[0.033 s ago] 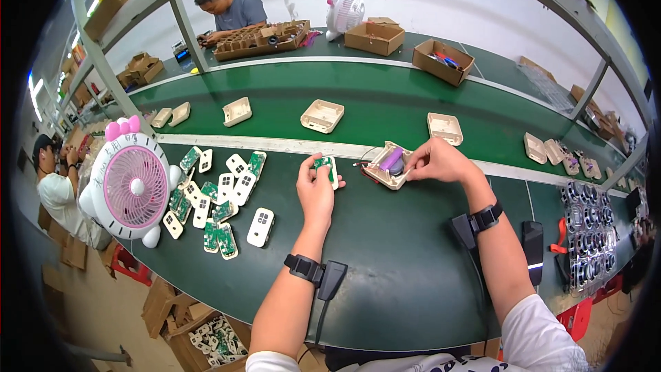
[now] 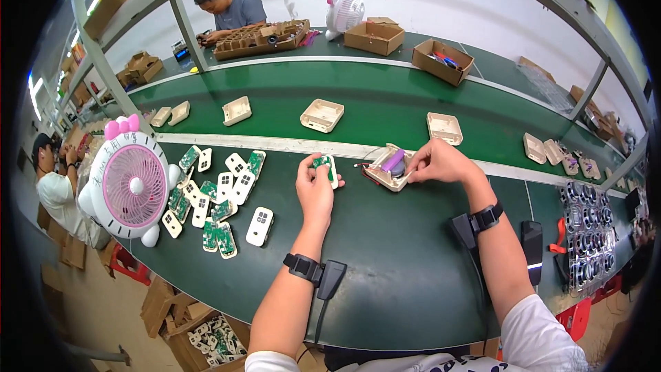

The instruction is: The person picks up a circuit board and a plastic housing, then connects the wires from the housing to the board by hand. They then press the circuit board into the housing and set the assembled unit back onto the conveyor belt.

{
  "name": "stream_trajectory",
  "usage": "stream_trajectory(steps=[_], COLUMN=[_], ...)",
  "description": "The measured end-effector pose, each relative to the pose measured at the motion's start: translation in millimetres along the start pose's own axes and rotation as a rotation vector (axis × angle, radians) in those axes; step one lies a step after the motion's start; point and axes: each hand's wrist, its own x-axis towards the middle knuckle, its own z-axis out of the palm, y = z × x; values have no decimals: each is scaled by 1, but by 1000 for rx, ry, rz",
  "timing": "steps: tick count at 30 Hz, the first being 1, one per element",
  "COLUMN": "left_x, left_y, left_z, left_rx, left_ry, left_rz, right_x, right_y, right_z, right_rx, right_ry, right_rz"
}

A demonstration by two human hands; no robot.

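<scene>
My left hand (image 2: 315,186) is closed around a small cream plastic panel with a green circuit board (image 2: 332,171) on it. To its right, a cream plastic housing (image 2: 394,184) lies open side up on the table near the belt's edge. Inside it sit a purple cylindrical battery (image 2: 393,160) and a dark round part, probably a speaker, while thin red and dark wires (image 2: 367,173) hang out on its left. The thumb and fingers of my right hand (image 2: 441,162) pinch the housing's right edge. Part of that edge is hidden behind the fingers.
Several loose panels with circuit boards (image 2: 224,210) lie left, beside a white and pink fan (image 2: 136,186). Cream housings (image 2: 322,116) rest on the green belt (image 2: 385,89). Speakers in clear trays (image 2: 589,244) and a black device (image 2: 531,248) stand right. Two people work nearby.
</scene>
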Motion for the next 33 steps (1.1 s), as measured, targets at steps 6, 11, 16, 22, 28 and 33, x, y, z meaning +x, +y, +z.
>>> stream_trajectory(steps=[6,11,16,22,28,33], left_x=[-3,-4,-4,1,-4,-11], left_y=[3,1,0,-6,-2,4], left_z=[2,0,4,1,-1,6], left_rx=[3,-1,18,33,92,96], left_ry=[6,-14,-33,-54,-91,-194], left_rz=[-9,5,-7,63,77,77], right_x=[-21,-15,6,18,14,13], right_y=[-23,-49,-47,-51,-56,-51], right_z=[-13,-3,58,57,44,39], right_rx=[-35,-317,-452,-212,151,296], right_ry=[-258,-31,213,84,70,47], right_rz=[202,106,-170,-179,-183,-199])
